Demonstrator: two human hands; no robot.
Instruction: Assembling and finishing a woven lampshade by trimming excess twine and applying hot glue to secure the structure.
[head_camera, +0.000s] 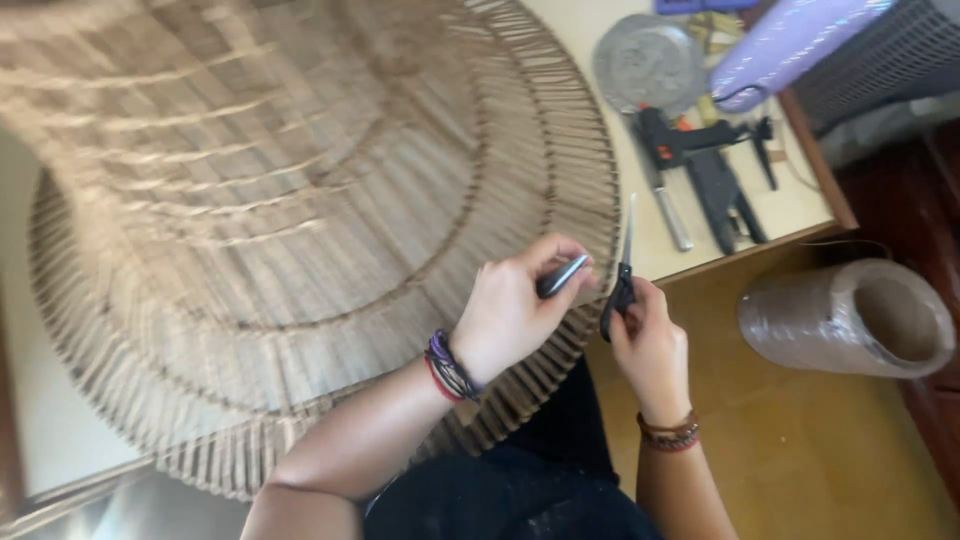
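Left hand (510, 310) pinches a dark lighter (562, 276); right hand (650, 345) grips upright scissors (622, 270)

Woven shade (300, 200): upper part blurred, top cut off by frame edge. Small dark object (562, 276) in left hand (510, 315): mostly hidden by fingers, kind indeterminable. Scissors (622, 270) handles concealed within right hand (650, 345). Purple item (780, 45) cut off at top.

1 big round woven tan wicker shade (300, 200); 1 pr black-handled scissors (622, 280); 1 dark slim tool (562, 276); 1 black glue gun (700, 150); 1 round grey metal lid (648, 62); 1 brown twine spool (850, 318); 2 hands, each w/ wrist bands.
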